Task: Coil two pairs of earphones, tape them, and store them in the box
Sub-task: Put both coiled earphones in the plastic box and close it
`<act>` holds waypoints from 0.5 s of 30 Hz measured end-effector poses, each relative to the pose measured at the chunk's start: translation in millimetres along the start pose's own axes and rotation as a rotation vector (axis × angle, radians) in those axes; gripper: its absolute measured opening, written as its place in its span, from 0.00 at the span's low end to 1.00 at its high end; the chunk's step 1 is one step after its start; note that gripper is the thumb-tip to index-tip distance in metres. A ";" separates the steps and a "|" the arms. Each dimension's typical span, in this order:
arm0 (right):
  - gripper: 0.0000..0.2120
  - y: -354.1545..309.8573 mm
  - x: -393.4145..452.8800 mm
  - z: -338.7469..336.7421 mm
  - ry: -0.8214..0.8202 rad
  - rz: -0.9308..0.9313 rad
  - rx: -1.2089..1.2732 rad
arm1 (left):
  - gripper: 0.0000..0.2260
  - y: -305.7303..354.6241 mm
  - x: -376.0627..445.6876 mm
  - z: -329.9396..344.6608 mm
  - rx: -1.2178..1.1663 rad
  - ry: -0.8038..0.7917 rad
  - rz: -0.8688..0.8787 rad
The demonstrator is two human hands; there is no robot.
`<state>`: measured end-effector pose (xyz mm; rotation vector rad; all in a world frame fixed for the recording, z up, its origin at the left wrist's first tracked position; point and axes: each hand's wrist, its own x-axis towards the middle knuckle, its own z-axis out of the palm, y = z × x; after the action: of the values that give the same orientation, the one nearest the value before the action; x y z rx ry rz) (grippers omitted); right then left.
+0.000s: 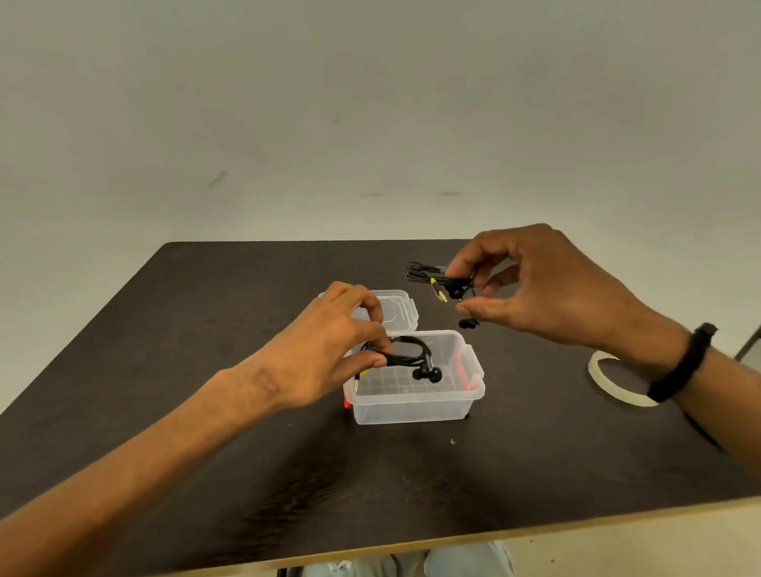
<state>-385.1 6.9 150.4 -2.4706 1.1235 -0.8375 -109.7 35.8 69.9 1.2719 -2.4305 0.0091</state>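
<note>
Head view shows the storing step: the left hand (322, 351) pinches one coiled pair (410, 356) over the box (412, 411); the right hand (542, 288) pinches the second pair (440, 282) above the table (229, 457). Next, probably, lower both inside.

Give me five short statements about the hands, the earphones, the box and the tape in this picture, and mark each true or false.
1. The left hand holds a coiled pair of earphones over the open clear box. True.
2. The box's lid is snapped shut on the box. False: the lid lies off, behind the box.
3. The right hand pinches the second pair of earphones above the table. True.
4. The roll of tape sits inside the box. False: it lies on the table under the right wrist.
5. A black band is worn on the left wrist. False: it is on the right wrist.
</note>
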 end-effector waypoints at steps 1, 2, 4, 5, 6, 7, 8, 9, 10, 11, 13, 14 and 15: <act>0.13 -0.2 0.0 3.2 -0.005 0.005 0.032 | 0.10 -2.8 -2.4 -0.4 0.032 -0.032 -0.006; 0.13 -0.4 -0.1 6.6 -0.009 0.012 0.065 | 0.10 -4.5 -4.1 -0.8 0.047 -0.054 -0.010; 0.13 -0.6 -0.9 14.0 -0.026 0.023 0.125 | 0.10 -5.3 -5.1 -1.5 0.050 -0.076 -0.019; 0.13 -0.2 -1.7 17.8 -0.044 0.030 0.150 | 0.10 -5.5 -4.5 -1.7 0.054 -0.086 -0.027; 0.13 0.4 -2.7 21.6 -0.065 0.037 0.169 | 0.11 -5.7 -3.0 -2.1 0.063 -0.102 -0.036; 0.13 1.5 -4.1 25.0 -0.087 0.044 0.181 | 0.12 -5.9 -1.3 -2.7 0.072 -0.126 -0.046; 0.13 2.8 -5.8 28.0 -0.107 0.050 0.187 | 0.14 -6.0 0.6 -3.5 0.077 -0.157 -0.057; 0.13 4.3 -7.5 30.7 -0.129 0.058 0.188 | 0.15 -6.0 1.8 -4.1 0.079 -0.190 -0.068; 0.13 5.8 -9.3 32.7 -0.150 0.065 0.180 | 0.16 -5.8 2.6 -4.2 0.081 -0.222 -0.076; 0.13 7.0 -11.1 34.3 -0.171 0.071 0.160 | 0.16 -5.6 2.3 -3.7 0.084 -0.244 -0.078; 0.14 8.6 -14.2 36.5 -0.204 0.065 0.084 | 0.16 -6.1 0.1 -2.0 0.071 -0.237 -0.078; 0.14 9.1 -15.3 37.5 -0.217 0.053 0.034 | 0.15 -7.2 -1.9 -1.2 0.047 -0.207 -0.083; 0.13 9.4 -15.6 38.6 -0.230 0.036 -0.012 | 0.15 -8.9 -3.9 -0.9 0.018 -0.168 -0.095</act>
<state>-374.8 13.8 109.6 -2.4720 1.0893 -0.5212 -100.3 33.8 67.8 1.4476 -2.5108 -0.1063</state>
